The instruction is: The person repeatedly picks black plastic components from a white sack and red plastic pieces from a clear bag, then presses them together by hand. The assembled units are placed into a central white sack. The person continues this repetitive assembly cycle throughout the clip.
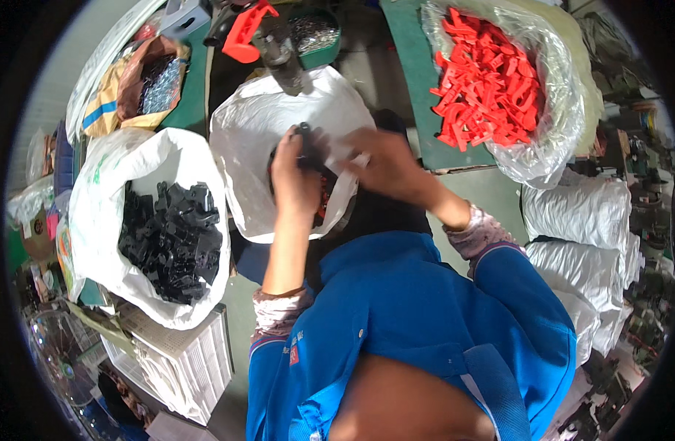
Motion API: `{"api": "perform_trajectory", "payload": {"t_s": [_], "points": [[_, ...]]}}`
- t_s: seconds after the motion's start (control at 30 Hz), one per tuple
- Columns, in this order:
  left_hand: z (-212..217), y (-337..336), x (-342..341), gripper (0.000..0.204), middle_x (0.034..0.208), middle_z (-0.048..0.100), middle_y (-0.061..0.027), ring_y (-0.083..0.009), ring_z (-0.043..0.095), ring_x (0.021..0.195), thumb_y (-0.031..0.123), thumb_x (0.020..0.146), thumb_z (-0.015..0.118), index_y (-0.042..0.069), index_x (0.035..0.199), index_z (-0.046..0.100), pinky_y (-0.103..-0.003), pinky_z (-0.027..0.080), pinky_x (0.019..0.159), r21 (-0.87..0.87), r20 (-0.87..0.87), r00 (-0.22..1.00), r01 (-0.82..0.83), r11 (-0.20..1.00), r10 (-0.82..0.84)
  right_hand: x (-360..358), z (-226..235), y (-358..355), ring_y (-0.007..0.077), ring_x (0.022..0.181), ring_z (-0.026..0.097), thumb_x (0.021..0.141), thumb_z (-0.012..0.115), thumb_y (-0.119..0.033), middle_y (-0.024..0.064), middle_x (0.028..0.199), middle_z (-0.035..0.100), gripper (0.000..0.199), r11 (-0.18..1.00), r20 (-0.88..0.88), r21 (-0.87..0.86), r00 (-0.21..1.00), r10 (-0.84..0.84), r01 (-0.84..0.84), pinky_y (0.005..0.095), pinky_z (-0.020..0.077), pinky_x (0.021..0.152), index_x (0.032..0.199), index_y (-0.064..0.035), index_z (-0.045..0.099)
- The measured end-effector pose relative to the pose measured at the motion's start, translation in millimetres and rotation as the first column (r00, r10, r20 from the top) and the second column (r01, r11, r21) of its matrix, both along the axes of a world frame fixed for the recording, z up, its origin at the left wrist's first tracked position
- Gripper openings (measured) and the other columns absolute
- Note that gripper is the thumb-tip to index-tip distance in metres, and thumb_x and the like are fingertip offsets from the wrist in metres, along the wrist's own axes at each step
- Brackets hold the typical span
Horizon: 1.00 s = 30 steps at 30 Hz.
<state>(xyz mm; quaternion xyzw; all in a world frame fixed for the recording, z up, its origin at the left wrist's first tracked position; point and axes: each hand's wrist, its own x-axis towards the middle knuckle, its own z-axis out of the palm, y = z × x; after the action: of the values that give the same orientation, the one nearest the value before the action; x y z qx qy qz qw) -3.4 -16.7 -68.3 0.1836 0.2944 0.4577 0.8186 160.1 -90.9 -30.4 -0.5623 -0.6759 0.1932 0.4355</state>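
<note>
My left hand (292, 173) is closed around a black plastic part (308, 147) above the open white sack (238, 140) in front of me. To its right, my right hand (387, 163) is smeared by motion, so its fingers cannot be read. Inside that sack lie dark pieces with some red, partly hidden by my left hand. Beyond the sack stands a machine head (279, 55) with a bright red piece (246, 33) beside it.
On the left stands a white sack of black plastic parts (172, 239). Behind it is a paper bag (135, 88) with shiny metal pieces. A green bin (315, 48) holds small metal bits. Red plastic parts (484, 84) fill a clear bag at right, above stacked white sacks (576, 209).
</note>
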Motion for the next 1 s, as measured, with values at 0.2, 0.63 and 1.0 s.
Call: {"api": "perform_trajectory", "payload": {"t_s": [0.2,0.63,1.0], "points": [[1,20,-61,0.040,0.111,0.058,-0.0230,-0.0347,0.063,0.103,0.016,0.091,0.055,-0.010,0.120,0.043,-0.040,0.054,0.089,-0.097,-0.036,0.979,-0.206,0.974,0.203,177,23,-30,0.0385,0.083,0.067,0.088,0.062,-0.039,0.0220,0.086,0.067,0.034,0.525,0.613,-0.023,0.427,-0.665,0.851,0.0482,0.0523,0.069,0.094,-0.0066,0.069],[6,17,-37,0.033,0.111,0.061,-0.0182,-0.0330,0.063,0.105,0.007,0.091,0.060,-0.009,0.119,0.050,-0.047,0.051,0.096,0.086,-0.055,0.988,-0.140,0.986,0.145,223,-11,-36,0.0277,0.073,0.067,0.086,0.065,-0.035,0.0133,0.082,0.068,0.039,0.505,0.174,0.096,0.485,-0.857,0.858,0.0364,0.0515,0.066,0.103,-0.0004,0.063],[59,18,-6,0.028,0.103,0.066,-0.0139,-0.0226,0.065,0.091,0.011,0.092,0.062,-0.004,0.114,0.054,-0.032,0.049,0.075,0.252,-0.082,0.995,-0.029,0.967,0.052,29,41,61,0.0058,0.059,0.051,0.093,0.062,-0.020,0.0024,0.079,0.065,0.025,0.902,-0.582,-0.370,0.812,-0.037,-0.224,0.0204,0.0387,0.051,0.106,-0.0004,0.070]]}}
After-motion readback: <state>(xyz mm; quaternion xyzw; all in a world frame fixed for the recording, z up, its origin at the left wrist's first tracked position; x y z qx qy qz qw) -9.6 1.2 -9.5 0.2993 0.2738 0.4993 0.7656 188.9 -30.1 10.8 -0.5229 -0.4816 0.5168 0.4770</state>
